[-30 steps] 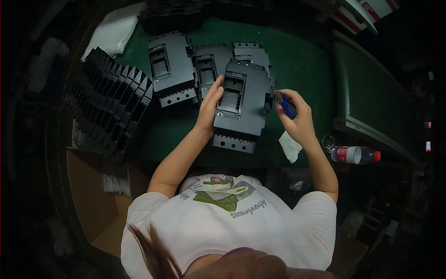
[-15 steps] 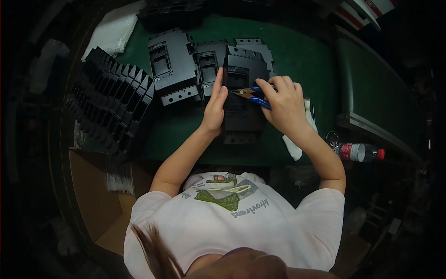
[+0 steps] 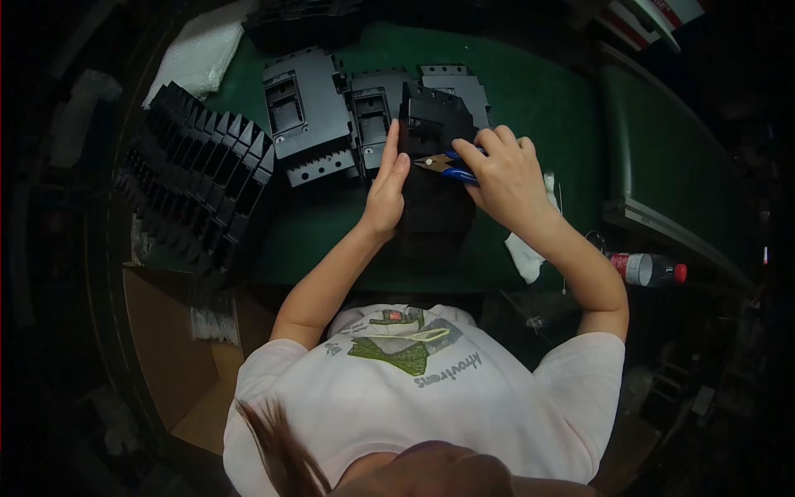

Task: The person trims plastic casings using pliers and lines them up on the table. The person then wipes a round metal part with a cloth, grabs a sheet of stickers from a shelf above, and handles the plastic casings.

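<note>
My left hand (image 3: 386, 192) grips the left side of a black plastic housing (image 3: 439, 112), thumb and fingers along its edge. The housing is held up over the table; its lower part is dark and hard to make out. In my right hand (image 3: 512, 180) are blue-handled cutting pliers (image 3: 443, 166), their jaws pointing left toward my left thumb, in front of the housing. Whether the tips touch the plastic I cannot tell. Close by on the left, black housings (image 3: 319, 112) lie on the green table, with another housing (image 3: 455, 80) behind the held one.
A long stack of black parts (image 3: 203, 170) stands at the left, near white bubble wrap (image 3: 195, 50). An open cardboard box (image 3: 157, 331) sits below it. At the right lie a white cloth (image 3: 526, 257) and a bottle with a red cap (image 3: 650, 270). The green table top (image 3: 546, 91) extends behind.
The held housing has tilted, and its face looks darker. The pliers' handles have come closer together. My right hand has shifted slightly up, while my left hand stays nearly in place.
</note>
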